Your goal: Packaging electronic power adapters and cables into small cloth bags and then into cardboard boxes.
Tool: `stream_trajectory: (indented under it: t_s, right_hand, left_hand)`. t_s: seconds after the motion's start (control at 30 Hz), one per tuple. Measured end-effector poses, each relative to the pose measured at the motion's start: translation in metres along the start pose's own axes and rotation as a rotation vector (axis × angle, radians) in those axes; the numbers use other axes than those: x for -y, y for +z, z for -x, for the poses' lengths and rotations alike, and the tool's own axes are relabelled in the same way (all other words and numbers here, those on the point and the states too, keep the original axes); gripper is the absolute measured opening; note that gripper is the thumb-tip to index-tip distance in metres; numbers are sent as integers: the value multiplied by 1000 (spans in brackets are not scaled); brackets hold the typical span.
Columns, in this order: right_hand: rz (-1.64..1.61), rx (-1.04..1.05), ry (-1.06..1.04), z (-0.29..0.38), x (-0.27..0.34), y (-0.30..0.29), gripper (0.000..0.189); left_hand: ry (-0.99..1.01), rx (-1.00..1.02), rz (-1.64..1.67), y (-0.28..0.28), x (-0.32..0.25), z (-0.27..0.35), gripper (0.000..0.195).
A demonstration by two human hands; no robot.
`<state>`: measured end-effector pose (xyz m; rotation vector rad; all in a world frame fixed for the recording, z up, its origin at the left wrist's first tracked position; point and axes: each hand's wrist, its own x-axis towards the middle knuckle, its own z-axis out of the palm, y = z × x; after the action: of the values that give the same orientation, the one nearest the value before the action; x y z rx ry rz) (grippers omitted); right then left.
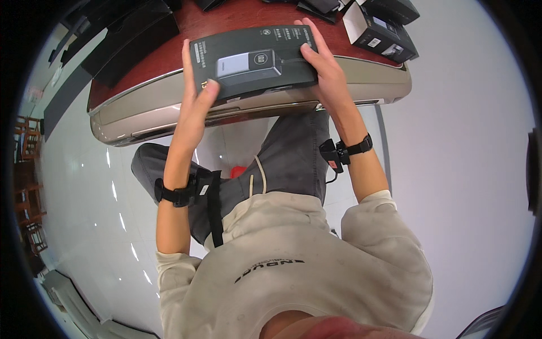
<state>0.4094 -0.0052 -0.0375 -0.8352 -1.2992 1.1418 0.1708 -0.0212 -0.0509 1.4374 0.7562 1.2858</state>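
Observation:
Between my two hands is a black Ugreen power bank box [250,78], held up over the near edge of the red-topped table [144,70]. A printed picture of a grey power bank faces up, with writing around it. My left hand [197,101] grips the box's left end, its thumb on the front face. At the right end my right hand [328,68] holds on, thumb on the face and fingers behind the edge. The box looks closed. Each forearm wears a black strap with a small device.
A similar box [381,38] stands at the table's right end, another dark box [394,10] behind it. A large black box [131,46] lies at the left. More dark packaging [317,8] sits along the far side. A pale wall is close on the right.

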Motion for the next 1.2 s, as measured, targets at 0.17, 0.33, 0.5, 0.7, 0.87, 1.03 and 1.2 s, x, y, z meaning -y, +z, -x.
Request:
stream_trajectory:
  t_s: [0.17,0.33,0.5,0.7,0.87,1.03,1.2]
  right_hand:
    - [-61,4,-2,-4,-5,4,61]
    - [-29,-2,22,-6,0,5,60]
    - [92,3,22,-6,-1,-3,61]
    - [10,-99,84,-12,5,-10,65]
    - [-217,-117,157,-19,10,-14,52]
    - [-169,-145,214,-19,18,-25,49]
    - [260,-259,-48,-28,48,-78,35]
  left_hand:
    - [44,-55,-83,3,-14,-3,77]
    - [46,-80,-158,8,-30,-6,79]
    - [76,-71,-222,6,-27,-14,76]
    - [97,-35,-319,4,-19,-39,79]
    - [153,53,-426,7,-29,-50,93]
    - [119,133,-452,0,-28,-55,108]
    - [92,86,-360,-5,-12,-63,110]
